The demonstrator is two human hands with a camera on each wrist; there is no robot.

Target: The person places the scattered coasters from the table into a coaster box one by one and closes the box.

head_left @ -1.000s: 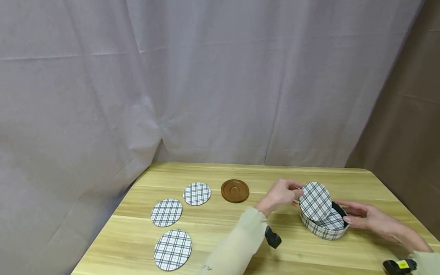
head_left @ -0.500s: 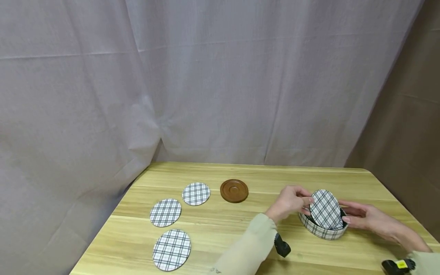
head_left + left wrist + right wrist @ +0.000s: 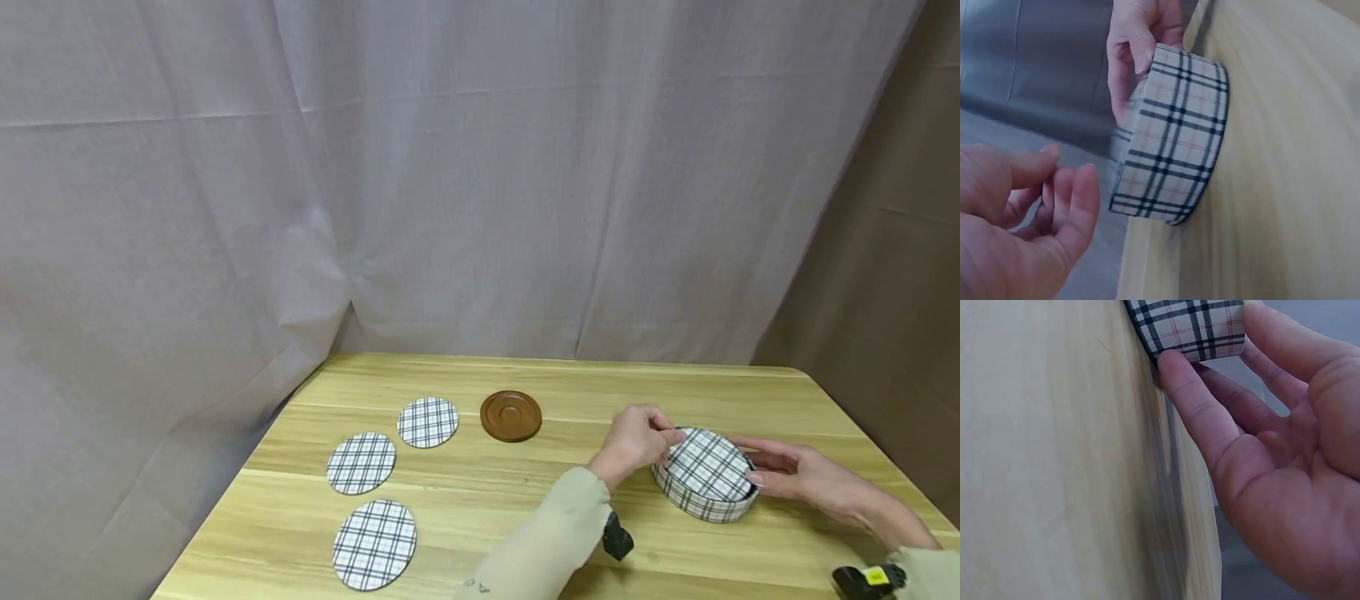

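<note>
A low round plaid box [image 3: 701, 505] stands on the table at the right. My right hand [image 3: 798, 477] grips its right side, thumb at the rim and fingers against the wall in the right wrist view. A round plaid coaster [image 3: 708, 465] lies at the top of the box, nearly level with the rim, and hides what is under it. At the box's left edge is my left hand [image 3: 633, 437], thumb and fingers loosely bent. In the left wrist view this hand [image 3: 1041, 212] shows nothing between its fingertips, which are just beside the rim.
Three loose plaid coasters lie on the left of the wooden table [image 3: 465, 517]: a near one [image 3: 374, 545], a middle one [image 3: 362, 463] and a far one [image 3: 427, 422]. A brown wooden saucer [image 3: 511, 416] lies toward the back. A grey curtain [image 3: 480, 183] hangs behind.
My left hand has carried a coaster rightward and down to the box; the tilted coaster now lies flat in it and the fingers have let go. My right hand stays at the box.
</note>
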